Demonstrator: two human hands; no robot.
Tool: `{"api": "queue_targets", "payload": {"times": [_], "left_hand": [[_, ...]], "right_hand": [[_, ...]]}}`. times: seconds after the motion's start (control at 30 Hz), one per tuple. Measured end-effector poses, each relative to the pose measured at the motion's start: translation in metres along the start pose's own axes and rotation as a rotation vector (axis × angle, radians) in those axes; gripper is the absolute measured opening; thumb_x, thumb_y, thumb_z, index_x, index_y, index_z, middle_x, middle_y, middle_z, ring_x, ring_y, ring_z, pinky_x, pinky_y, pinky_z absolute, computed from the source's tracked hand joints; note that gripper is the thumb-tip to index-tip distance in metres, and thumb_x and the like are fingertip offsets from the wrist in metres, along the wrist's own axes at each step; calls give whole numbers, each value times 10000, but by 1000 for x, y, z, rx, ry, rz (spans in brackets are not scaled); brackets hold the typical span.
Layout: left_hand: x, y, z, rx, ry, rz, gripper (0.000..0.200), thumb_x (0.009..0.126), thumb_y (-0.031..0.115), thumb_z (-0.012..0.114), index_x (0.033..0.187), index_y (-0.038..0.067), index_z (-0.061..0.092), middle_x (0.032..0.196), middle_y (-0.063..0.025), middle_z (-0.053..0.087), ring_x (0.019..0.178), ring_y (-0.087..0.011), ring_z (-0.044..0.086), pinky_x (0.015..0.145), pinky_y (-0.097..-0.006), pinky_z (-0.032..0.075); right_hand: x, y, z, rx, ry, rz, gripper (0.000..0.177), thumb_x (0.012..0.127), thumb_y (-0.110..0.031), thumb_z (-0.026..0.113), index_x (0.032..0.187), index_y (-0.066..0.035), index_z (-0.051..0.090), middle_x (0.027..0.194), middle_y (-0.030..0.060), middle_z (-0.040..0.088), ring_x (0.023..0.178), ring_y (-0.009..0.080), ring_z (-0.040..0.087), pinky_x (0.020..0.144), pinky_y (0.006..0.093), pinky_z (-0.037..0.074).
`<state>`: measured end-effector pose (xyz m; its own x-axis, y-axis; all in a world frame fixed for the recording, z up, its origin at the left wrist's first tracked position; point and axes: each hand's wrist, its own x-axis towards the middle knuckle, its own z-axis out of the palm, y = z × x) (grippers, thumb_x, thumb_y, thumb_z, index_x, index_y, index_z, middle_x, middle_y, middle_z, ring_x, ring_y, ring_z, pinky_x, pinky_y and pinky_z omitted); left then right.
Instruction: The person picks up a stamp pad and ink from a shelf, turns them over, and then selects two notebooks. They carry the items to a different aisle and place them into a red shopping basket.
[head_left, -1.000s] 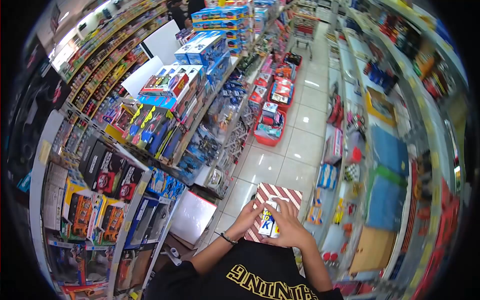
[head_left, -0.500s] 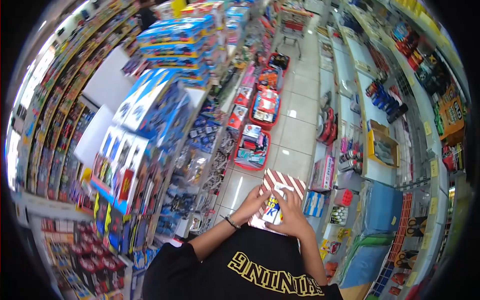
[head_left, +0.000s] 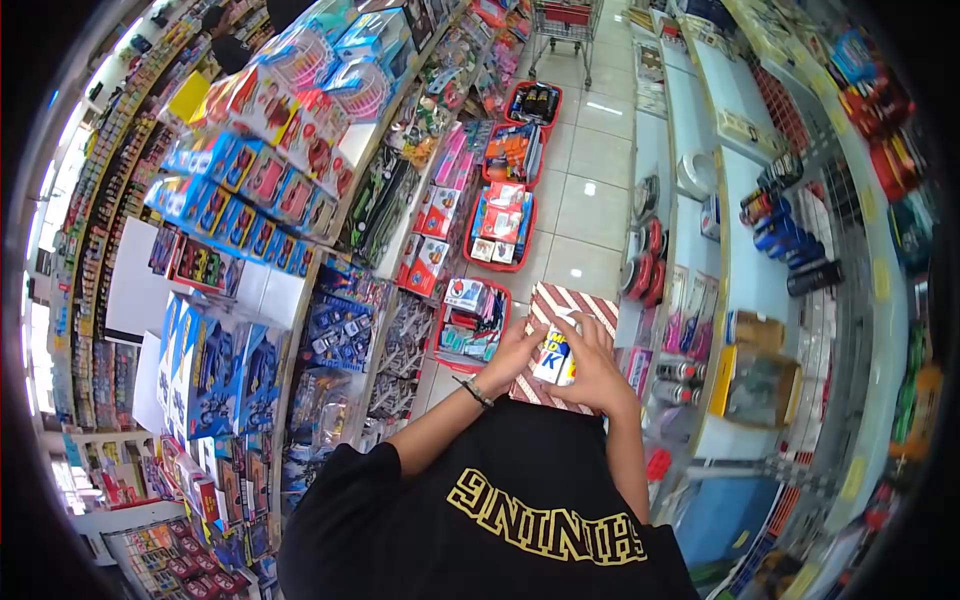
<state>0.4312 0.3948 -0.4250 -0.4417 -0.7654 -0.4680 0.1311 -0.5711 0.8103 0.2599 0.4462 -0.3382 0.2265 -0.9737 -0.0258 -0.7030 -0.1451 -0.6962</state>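
Note:
A flat item with a red-and-white striped pattern lies in front of my black shirt, held by both hands. On top of it is a small white packet with blue and yellow lettering. My left hand, with a bracelet at the wrist, has its fingers at the left edge of the packet. From the right, my right hand curves over the packet, with thumb and fingers on it. The striped item's underside is hidden.
Red baskets of goods line the aisle floor, with a shopping cart beyond. Toy shelves stand left, and shelves with tools and a yellow box stand right. Part of a person shows at upper left.
The view has shifted forward along the aisle, so baskets and shelves appear at new places. Both hands still hold the striped item and the packet, now slightly higher in view.

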Motion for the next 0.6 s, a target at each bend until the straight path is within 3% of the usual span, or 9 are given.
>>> {"api": "queue_targets", "payload": {"times": [0.03,0.23,0.43,0.5,0.53,0.6], "left_hand": [[17,14,8,-29,28,73,332,1010,260,553,1223,7,536,941,-29,619,781,-59,573,652,-222,489],[96,101,33,-37,134,60,384,1022,207,534,1328,-16,469,1145,-84,636,1010,-115,620,864,-276,514],[195,139,25,-37,223,111,367,1015,231,543,1286,-13,508,1074,-55,637,975,-112,612,849,-259,505],[236,140,14,-153,252,122,345,1016,208,543,1280,-12,508,1101,-68,638,962,-120,623,844,-270,518],[258,141,5,-151,241,73,390,1015,204,546,1322,-27,481,1173,-97,626,1037,-146,611,901,-288,500],[307,141,-11,-157,316,158,423,1014,203,547,1351,-35,456,1222,-116,609,1082,-161,596,932,-298,485]], "right_hand": [[19,11,-15,31,-19,8,992,570,-305,845,1446,-112,421,1395,199,371,1300,412,351,1081,531,264],[126,63,-82,49,-111,-59,1003,583,-324,853,1455,-110,407,1476,235,298,1376,433,280,1124,506,262],[229,116,-121,25,-156,-154,1000,586,-330,858,1454,-114,411,1439,214,341,1357,417,301,1126,492,259],[263,134,-133,35,-180,-161,996,581,-298,862,1451,-113,414,1433,201,343,1354,407,313,1123,483,275],[282,143,-139,84,-171,-156,994,574,-280,864,1448,-112,420,1431,199,342,1353,403,320,1120,480,286],[325,160,-150,122,-128,-175,984,559,-243,873,1432,-108,438,1417,193,347,1350,396,335,1114,466,311]]}}
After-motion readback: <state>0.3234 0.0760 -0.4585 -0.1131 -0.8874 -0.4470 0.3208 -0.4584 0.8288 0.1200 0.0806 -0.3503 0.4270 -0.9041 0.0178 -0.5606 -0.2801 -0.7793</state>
